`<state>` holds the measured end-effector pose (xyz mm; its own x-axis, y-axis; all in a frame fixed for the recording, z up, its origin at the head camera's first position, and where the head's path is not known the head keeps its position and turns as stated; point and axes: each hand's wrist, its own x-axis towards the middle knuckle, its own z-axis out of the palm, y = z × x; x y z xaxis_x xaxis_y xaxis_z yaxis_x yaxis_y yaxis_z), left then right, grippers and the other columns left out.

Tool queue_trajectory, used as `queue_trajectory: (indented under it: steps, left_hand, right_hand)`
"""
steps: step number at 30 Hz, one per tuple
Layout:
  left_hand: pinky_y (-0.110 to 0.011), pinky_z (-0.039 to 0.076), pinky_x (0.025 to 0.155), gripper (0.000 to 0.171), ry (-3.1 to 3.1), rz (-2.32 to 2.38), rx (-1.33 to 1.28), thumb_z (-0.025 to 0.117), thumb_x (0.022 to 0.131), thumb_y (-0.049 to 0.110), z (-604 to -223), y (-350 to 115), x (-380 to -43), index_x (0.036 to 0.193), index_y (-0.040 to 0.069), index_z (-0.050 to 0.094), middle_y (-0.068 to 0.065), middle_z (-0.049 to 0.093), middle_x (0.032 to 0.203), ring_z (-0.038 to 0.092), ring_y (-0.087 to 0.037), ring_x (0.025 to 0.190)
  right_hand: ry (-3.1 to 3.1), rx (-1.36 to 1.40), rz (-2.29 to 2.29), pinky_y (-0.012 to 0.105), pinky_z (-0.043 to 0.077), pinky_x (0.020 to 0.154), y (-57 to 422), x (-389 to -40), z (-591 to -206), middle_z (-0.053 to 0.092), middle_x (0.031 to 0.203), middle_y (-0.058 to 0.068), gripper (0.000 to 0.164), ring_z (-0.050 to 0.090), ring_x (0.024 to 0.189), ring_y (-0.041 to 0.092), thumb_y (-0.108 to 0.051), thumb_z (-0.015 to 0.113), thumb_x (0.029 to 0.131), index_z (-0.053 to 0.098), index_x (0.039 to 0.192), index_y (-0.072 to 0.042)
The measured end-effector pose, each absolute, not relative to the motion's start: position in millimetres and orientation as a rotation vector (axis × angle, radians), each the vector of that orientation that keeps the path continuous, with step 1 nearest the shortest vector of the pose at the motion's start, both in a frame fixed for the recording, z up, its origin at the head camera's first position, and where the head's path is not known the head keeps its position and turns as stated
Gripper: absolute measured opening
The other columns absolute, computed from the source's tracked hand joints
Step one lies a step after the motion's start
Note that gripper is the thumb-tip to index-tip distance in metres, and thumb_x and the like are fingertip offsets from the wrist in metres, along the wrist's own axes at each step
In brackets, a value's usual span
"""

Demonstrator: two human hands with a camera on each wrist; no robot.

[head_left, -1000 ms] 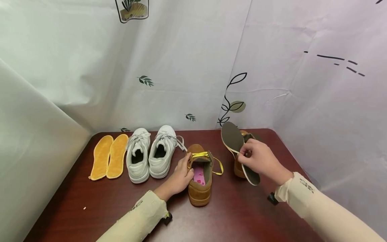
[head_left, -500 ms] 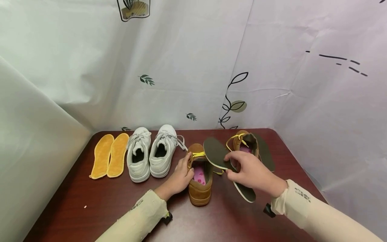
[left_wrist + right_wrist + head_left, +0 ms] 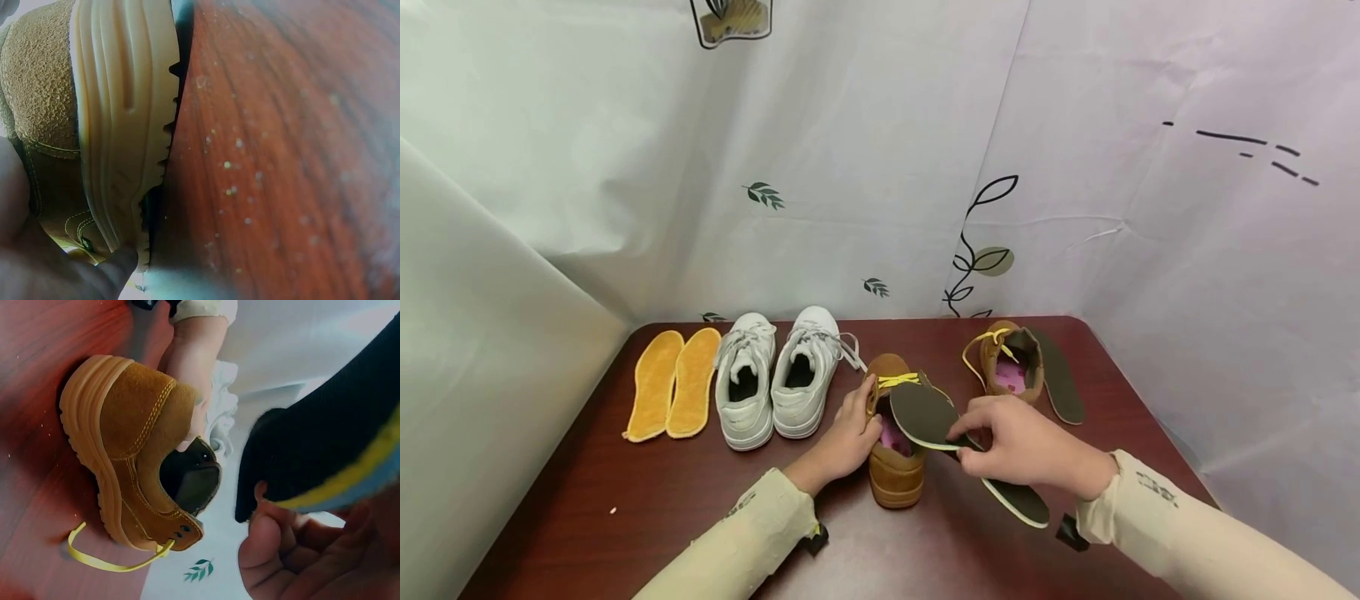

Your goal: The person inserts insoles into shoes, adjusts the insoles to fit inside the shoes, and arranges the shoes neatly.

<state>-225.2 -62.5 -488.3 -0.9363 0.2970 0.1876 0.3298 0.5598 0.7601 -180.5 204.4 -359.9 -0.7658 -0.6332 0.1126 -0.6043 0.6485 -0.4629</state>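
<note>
My left hand (image 3: 844,437) grips the left side of a brown suede shoe (image 3: 897,485) with yellow laces, its thumb at the collar. The shoe stands upright with its heel towards me; pink shows inside. Close up in the left wrist view are its suede side and ridged tan sole (image 3: 125,119). My right hand (image 3: 1026,446) pinches a dark insole (image 3: 925,414) with a pale edge near its middle. That insole hangs tilted, its far end above the shoe's opening and hiding part of it. In the right wrist view the insole (image 3: 319,437) shows a yellow and blue edge.
A second brown shoe (image 3: 1033,375) stands at the back right, with another dark insole (image 3: 1054,375) lying beside it. Two white sneakers (image 3: 745,412) stand left of my left hand. Two fuzzy yellow insoles (image 3: 655,387) lie at the table's (image 3: 647,517) left. A fabric curtain (image 3: 865,167) encloses the back.
My right hand has brought the dark insole leftward and down from near the back-right shoe to over the gripped shoe. My left hand has stayed on the shoe.
</note>
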Motion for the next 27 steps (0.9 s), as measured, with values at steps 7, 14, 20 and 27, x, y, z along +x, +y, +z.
queue_trajectory:
  steps: [7, 14, 20, 27]
  left_hand:
    - [-0.06, 0.028, 0.113, 0.065, -2.759, -1.372, -0.516, 0.045, 0.1, 0.018, -486, -64, -224, 0.158, 0.005, 0.02, -0.029, 0.031, 0.153, 0.033, -0.047, 0.14]
    - [-0.062, 0.027, 0.114, 0.066, -2.767, -1.432, -0.499, 0.045, 0.101, 0.02, -485, -62, -223, 0.159, 0.005, 0.017, -0.029, 0.028, 0.155, 0.028, -0.048, 0.142]
    - [-0.063, 0.025, 0.114, 0.064, -2.784, -1.456, -0.518, 0.043, 0.103, 0.021, -486, -65, -226, 0.159, 0.005, 0.017, -0.029, 0.026, 0.156, 0.026, -0.048, 0.144]
    - [-0.059, 0.029, 0.114, 0.062, -2.81, -1.55, -0.486, 0.047, 0.102, 0.026, -475, -69, -233, 0.156, 0.004, 0.025, -0.027, 0.03, 0.154, 0.03, -0.043, 0.144]
  right_hand:
    - [2.711, -1.033, -0.717, 0.022, 0.048, 0.063, 200, -180, -364, 0.06, 0.082, -0.019, 0.019, 0.054, 0.072, 0.001, -0.017, 0.068, 0.079, 0.076, 0.09, -0.03]
    - [2.697, -0.933, -0.662, 0.023, 0.047, 0.06, 194, -187, -368, 0.06, 0.075, -0.017, 0.014, 0.054, 0.065, 0.001, -0.018, 0.068, 0.079, 0.077, 0.088, -0.025]
    - [2.668, -0.882, -0.672, 0.023, 0.044, 0.055, 187, -193, -371, 0.057, 0.065, -0.014, 0.011, 0.051, 0.059, 0.001, -0.019, 0.069, 0.079, 0.075, 0.085, -0.026]
    - [2.659, -0.846, -0.661, 0.024, 0.045, 0.055, 179, -198, -373, 0.058, 0.064, -0.014, 0.008, 0.052, 0.059, 0.003, -0.022, 0.069, 0.08, 0.075, 0.083, -0.026]
